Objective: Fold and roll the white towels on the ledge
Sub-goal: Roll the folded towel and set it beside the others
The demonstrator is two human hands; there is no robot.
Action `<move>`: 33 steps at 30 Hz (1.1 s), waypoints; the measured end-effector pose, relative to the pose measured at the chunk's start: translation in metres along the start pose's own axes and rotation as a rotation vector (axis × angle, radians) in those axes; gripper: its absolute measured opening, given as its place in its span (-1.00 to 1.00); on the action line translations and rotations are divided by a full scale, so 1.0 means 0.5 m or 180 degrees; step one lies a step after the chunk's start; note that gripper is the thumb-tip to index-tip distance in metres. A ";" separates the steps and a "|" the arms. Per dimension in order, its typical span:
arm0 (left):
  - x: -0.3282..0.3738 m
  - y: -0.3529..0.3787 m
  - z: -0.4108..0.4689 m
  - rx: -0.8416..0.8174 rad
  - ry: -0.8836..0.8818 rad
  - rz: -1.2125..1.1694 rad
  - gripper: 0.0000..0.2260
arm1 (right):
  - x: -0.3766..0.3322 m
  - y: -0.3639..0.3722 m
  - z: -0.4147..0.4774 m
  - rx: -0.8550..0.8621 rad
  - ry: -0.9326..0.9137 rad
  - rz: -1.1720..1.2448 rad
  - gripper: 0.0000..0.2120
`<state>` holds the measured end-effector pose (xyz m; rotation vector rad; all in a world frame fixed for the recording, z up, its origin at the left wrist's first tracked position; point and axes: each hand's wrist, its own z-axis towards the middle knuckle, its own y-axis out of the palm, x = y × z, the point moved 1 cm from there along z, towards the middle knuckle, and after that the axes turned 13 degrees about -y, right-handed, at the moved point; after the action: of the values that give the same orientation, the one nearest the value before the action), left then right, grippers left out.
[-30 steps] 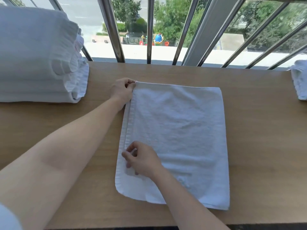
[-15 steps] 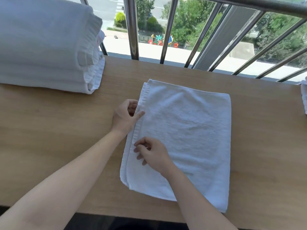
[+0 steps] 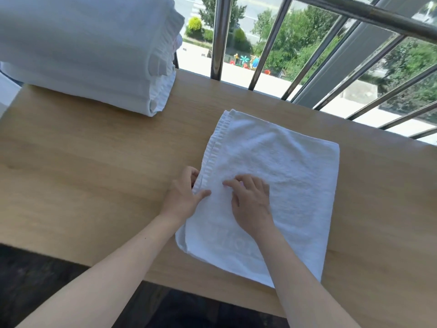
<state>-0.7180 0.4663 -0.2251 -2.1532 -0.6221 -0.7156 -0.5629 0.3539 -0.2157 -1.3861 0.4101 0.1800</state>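
At far left a stack of towels [image 3: 89, 55] sits on the ledge [image 3: 94, 185]. Our left hand [image 3: 183, 197] pinches the left hem of the folded white towel [image 3: 290, 166] lying mid-ledge. Our right hand [image 3: 250, 200] rests flat on it, fingers loose, gripping nothing.

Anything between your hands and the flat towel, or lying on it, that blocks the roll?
Nothing visible. The left hand pinches the left hem of the towel, and the right hand rests directly on top. The stack of folded towels sits apart at the far left of the ledge.
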 end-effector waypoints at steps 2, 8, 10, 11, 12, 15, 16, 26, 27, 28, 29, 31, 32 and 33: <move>0.009 -0.003 0.009 0.0005 0.0030 0.0048 -0.68 | 0.012 -0.008 -0.015 -0.0051 0.0054 -0.0104 -0.58; 0.132 0.013 0.118 0.0989 0.0693 0.1156 -0.63 | 0.035 -0.022 -0.094 -0.0328 0.0230 -0.0771 -0.40; 0.186 0.037 0.149 0.1233 0.0745 0.1658 -0.56 | 0.027 -0.028 -0.109 -0.0326 0.0420 -0.0767 -0.45; 0.205 0.051 0.154 0.1319 0.0787 0.1834 -0.54 | 0.022 -0.032 -0.113 -0.0311 0.0503 -0.0732 -0.49; 0.217 0.064 0.152 0.1401 0.0878 0.1952 -0.56 | 0.015 -0.034 -0.114 -0.0302 0.0517 -0.0667 -0.54; 0.200 0.094 0.112 0.1382 0.1179 0.1819 -0.77 | 0.005 -0.040 -0.105 -0.0270 0.0401 -0.0320 -0.66; 0.180 0.098 0.093 0.1236 0.1233 0.1616 -0.82 | 0.006 -0.042 -0.100 -0.0276 0.0392 -0.0192 -0.70; 0.043 0.024 0.092 0.0681 0.1187 0.1408 -0.59 | 0.108 -0.069 -0.007 -0.0237 0.0744 -0.0141 -0.66; 0.051 0.024 0.098 0.0616 0.1266 0.1424 -0.57 | 0.117 -0.070 0.007 -0.0270 0.0718 -0.0202 -0.65; 0.059 0.027 0.104 0.0561 0.1354 0.1428 -0.57 | 0.126 -0.069 0.021 -0.0304 0.0692 -0.0264 -0.64; 0.070 0.029 0.112 0.0524 0.1456 0.1454 -0.55 | 0.137 -0.068 0.036 -0.0320 0.0680 -0.0313 -0.62; 0.093 0.032 0.132 0.0419 0.1624 0.1576 -0.55 | 0.166 -0.065 0.060 -0.0335 0.0741 -0.0340 -0.60; 0.104 0.033 0.145 0.0346 0.1680 0.1639 -0.55 | 0.183 -0.065 0.068 -0.0350 0.0810 -0.0339 -0.59; 0.116 0.036 0.159 0.0273 0.1719 0.1692 -0.55 | 0.202 -0.067 0.074 -0.0364 0.0893 -0.0351 -0.59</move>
<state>-0.6418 0.5296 -0.2392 -1.8089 0.1960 -0.8916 -0.4518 0.3721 -0.2193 -1.5483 0.5609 -0.0843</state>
